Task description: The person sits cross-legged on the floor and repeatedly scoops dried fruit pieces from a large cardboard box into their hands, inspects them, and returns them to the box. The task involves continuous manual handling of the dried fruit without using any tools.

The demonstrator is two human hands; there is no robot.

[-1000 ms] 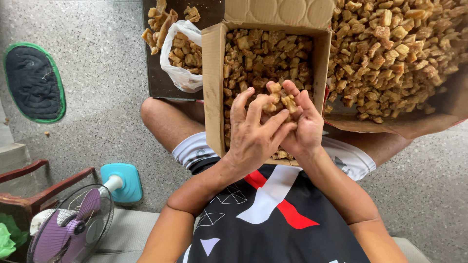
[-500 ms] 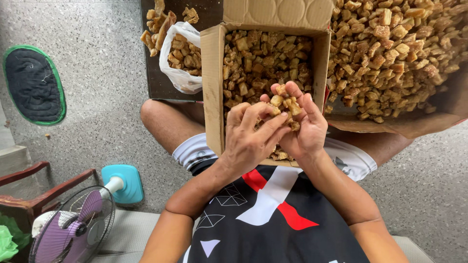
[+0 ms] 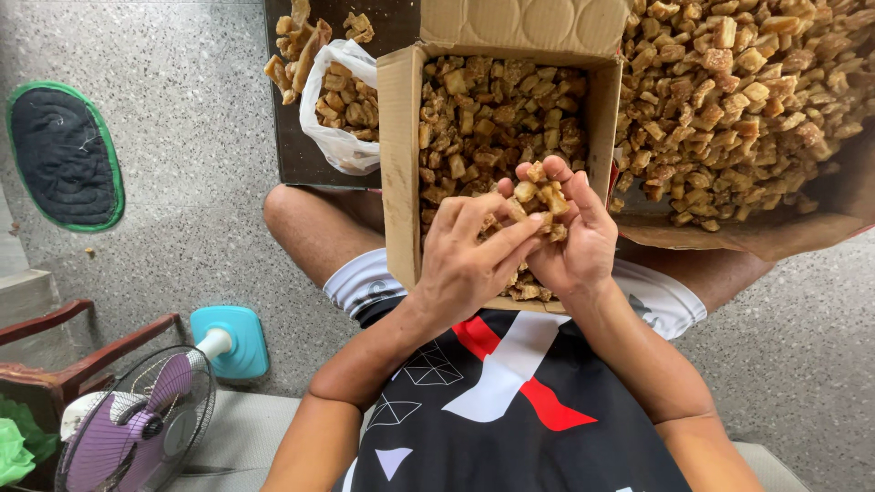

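Two hands meet right over the near end of a cardboard box (image 3: 401,173) that sits on the person's lap, packed with golden-brown fried chunks. The right hand (image 3: 574,241) is cupped palm-up, curled around a small pile of those chunks (image 3: 540,196), so it's holding them loosely rather than clamped tight. The left hand (image 3: 469,260) is half open, fingers stretched across and touching the pile in the other palm, picking at a piece. Can't tell if it's actually pinching one or just resting on it.

Just to the right of the box there's a big heap of the same fried pieces (image 3: 738,100) spread on a brown sheet. To the left of it, a white plastic bag (image 3: 333,109) with more pieces sits on a dark tray (image 3: 292,155), a few loose ones beside it.

On the speckled floor off to the left lies a dark oval mat with a green edge (image 3: 62,155). Lower left there's a small fan with purple blades and a teal base (image 3: 150,419), next to a red wooden chair arm (image 3: 82,351).
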